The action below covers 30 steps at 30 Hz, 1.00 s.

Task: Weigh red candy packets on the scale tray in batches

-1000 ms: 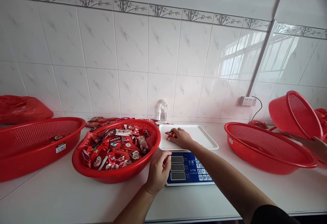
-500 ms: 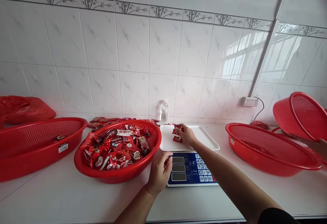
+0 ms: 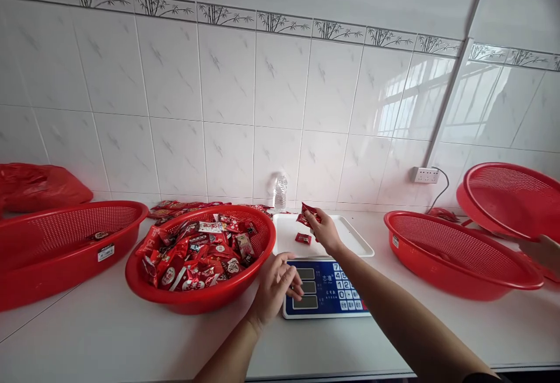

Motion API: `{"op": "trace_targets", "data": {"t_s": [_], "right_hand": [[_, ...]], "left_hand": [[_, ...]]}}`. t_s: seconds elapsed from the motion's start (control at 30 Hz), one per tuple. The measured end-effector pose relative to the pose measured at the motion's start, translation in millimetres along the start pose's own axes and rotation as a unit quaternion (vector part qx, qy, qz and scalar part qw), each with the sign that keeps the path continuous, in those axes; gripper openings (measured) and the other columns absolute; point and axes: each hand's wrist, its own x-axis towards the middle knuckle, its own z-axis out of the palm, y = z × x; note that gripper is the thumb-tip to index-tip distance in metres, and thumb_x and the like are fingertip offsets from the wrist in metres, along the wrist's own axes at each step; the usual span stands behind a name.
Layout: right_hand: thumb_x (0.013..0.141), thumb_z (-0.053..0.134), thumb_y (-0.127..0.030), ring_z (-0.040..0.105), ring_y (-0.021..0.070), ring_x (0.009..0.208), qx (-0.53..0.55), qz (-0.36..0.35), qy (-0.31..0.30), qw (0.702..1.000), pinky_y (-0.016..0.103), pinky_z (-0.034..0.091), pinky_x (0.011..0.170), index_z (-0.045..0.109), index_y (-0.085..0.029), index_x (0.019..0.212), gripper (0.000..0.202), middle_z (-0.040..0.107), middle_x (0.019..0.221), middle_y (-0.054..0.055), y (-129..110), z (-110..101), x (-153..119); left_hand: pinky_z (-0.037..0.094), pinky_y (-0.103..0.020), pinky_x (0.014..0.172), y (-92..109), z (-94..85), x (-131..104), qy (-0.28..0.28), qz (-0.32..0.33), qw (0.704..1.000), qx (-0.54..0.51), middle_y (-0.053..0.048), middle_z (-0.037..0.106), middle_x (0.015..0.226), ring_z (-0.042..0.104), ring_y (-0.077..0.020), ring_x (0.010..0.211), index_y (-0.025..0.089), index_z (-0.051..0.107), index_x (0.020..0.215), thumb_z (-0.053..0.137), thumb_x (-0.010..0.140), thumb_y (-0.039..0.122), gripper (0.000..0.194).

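Observation:
My right hand [image 3: 322, 228] pinches small red candy packets [image 3: 307, 211] just above the white tray [image 3: 359, 244] of the scale. Beneath it, one red packet [image 3: 303, 238] lies flat on that tray. My left hand [image 3: 276, 287] is beside the scale's blue panel [image 3: 326, 295], its fingers loosely bent and apart with nothing in them. Part of the display is covered by those fingers. Left of the hands stands a red basket [image 3: 192, 302] heaped with red candy packets [image 3: 210, 249].
Another red basket [image 3: 65, 266] is at far left, near a red plastic bag [image 3: 44, 188]. A clear bottle [image 3: 280, 192] stands by the wall. On the right sits a red basket [image 3: 455, 284]; behind it another person's hand [image 3: 540, 255] holds a tilted basket [image 3: 511, 196].
My right hand has lifted off the tray with packets, leaving one behind. My left hand's fingers have spread and reach over the display. The other person's basket has tipped differently.

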Motion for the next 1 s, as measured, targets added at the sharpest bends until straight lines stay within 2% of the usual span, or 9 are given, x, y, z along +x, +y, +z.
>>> {"op": "trace_targets", "data": {"t_s": [0.1, 0.17, 0.23, 0.4, 0.5, 0.63, 0.77, 0.93, 1.0], "right_hand": [[0.091, 0.043, -0.052, 0.063, 0.015, 0.07, 0.005, -0.059, -0.004, 0.998, 0.025, 0.051, 0.058, 0.059, -0.018, 0.11, 0.042, 0.069, 0.086, 0.004, -19, 0, -31], [0.09, 0.049, -0.046, 0.065, 0.0178, 0.086, -0.004, -0.102, -0.019, 0.995, 0.028, 0.053, 0.072, 0.06, -0.02, 0.111, 0.035, 0.069, 0.098, 0.006, -26, 3, -56], [0.085, 0.058, -0.04, 0.063, 0.0208, 0.097, -0.022, -0.143, -0.044, 0.989, 0.032, 0.051, 0.084, 0.063, -0.023, 0.11, 0.031, 0.068, 0.106, 0.006, -27, 10, -78], [0.085, 0.057, -0.03, 0.063, 0.0248, 0.099, -0.22, -0.265, -0.054, 0.937, 0.038, 0.053, 0.082, 0.061, -0.022, 0.115, 0.031, 0.064, 0.113, 0.011, -22, 28, -103], [0.088, 0.055, -0.039, 0.063, 0.024, 0.096, -0.285, -0.288, -0.057, 0.913, 0.036, 0.055, 0.077, 0.058, -0.021, 0.117, 0.035, 0.062, 0.112, 0.012, -23, 30, -101], [0.088, 0.053, -0.054, 0.063, 0.0245, 0.094, -0.308, -0.31, -0.07, 0.897, 0.037, 0.055, 0.076, 0.057, -0.019, 0.119, 0.047, 0.061, 0.11, 0.014, -20, 25, -95], [0.087, 0.049, -0.06, 0.063, 0.0251, 0.095, -0.318, -0.332, -0.095, 0.883, 0.038, 0.056, 0.075, 0.055, -0.018, 0.124, 0.056, 0.06, 0.113, 0.015, -11, 16, -89], [0.086, 0.049, -0.062, 0.064, 0.0259, 0.096, -0.309, -0.363, -0.123, 0.87, 0.038, 0.056, 0.073, 0.054, -0.018, 0.127, 0.061, 0.059, 0.117, 0.016, -7, 5, -83], [0.088, 0.048, -0.06, 0.064, 0.0245, 0.097, -0.29, -0.35, -0.132, 0.881, 0.036, 0.055, 0.073, 0.054, -0.019, 0.126, 0.057, 0.06, 0.117, 0.015, -8, 1, -80]], "left_hand": [[0.055, -0.031, 0.058, 8, 0.1, -1, -0.109, -0.087, 0.976, -0.169, -0.008, 0.062, 0.096, 0.065, -0.0205, 0.08, 0.025, 0.038, 0.131, 0.041, 0.084, 0.07, 0.064], [0.055, -0.034, 0.064, 11, -0.3, -3, -0.161, -0.094, 0.954, -0.235, -0.01, 0.061, 0.108, 0.063, -0.0235, 0.093, 0.028, 0.04, 0.133, 0.042, 0.079, 0.076, 0.072], [0.054, -0.036, 0.07, 13, -0.5, -5, -0.182, -0.082, 0.939, -0.279, -0.01, 0.061, 0.111, 0.062, -0.0246, 0.099, 0.029, 0.045, 0.131, 0.044, 0.077, 0.077, 0.072], [0.053, -0.035, 0.075, 12, -1.2, -4, -0.132, -0.099, 0.914, -0.372, -0.006, 0.064, 0.103, 0.064, -0.0198, 0.09, 0.026, 0.054, 0.12, 0.041, 0.088, 0.064, 0.052], [0.054, -0.031, 0.067, 8, -2.7, 0, -0.075, -0.132, 0.909, -0.387, -0.003, 0.065, 0.094, 0.065, -0.0148, 0.075, 0.023, 0.057, 0.112, 0.048, 0.091, 0.05, 0.036], [0.051, -0.023, 0.055, 5, -4.4, 4, -0.014, -0.164, 0.909, -0.384, 0.002, 0.063, 0.075, 0.056, -0.0071, 0.052, 0.019, 0.059, 0.097, 0.052, 0.091, 0.039, 0.023], [0.055, -0.028, 0.063, 7, -2.7, 5, -0.023, -0.168, 0.919, -0.357, 0.003, 0.063, 0.073, 0.056, -0.0075, 0.053, 0.019, 0.058, 0.104, 0.051, 0.092, 0.035, 0.022], [0.056, -0.034, 0.075, 7, -1.0, 5, -0.037, -0.145, 0.922, -0.358, -0.002, 0.067, 0.094, 0.062, -0.0098, 0.064, 0.021, 0.056, 0.116, 0.051, 0.092, 0.034, 0.028], [0.056, -0.034, 0.076, 7, -2.6, 5, -0.026, -0.142, 0.921, -0.363, -0.004, 0.067, 0.099, 0.064, -0.0122, 0.072, 0.02, 0.057, 0.115, 0.051, 0.092, 0.034, 0.028]]}}
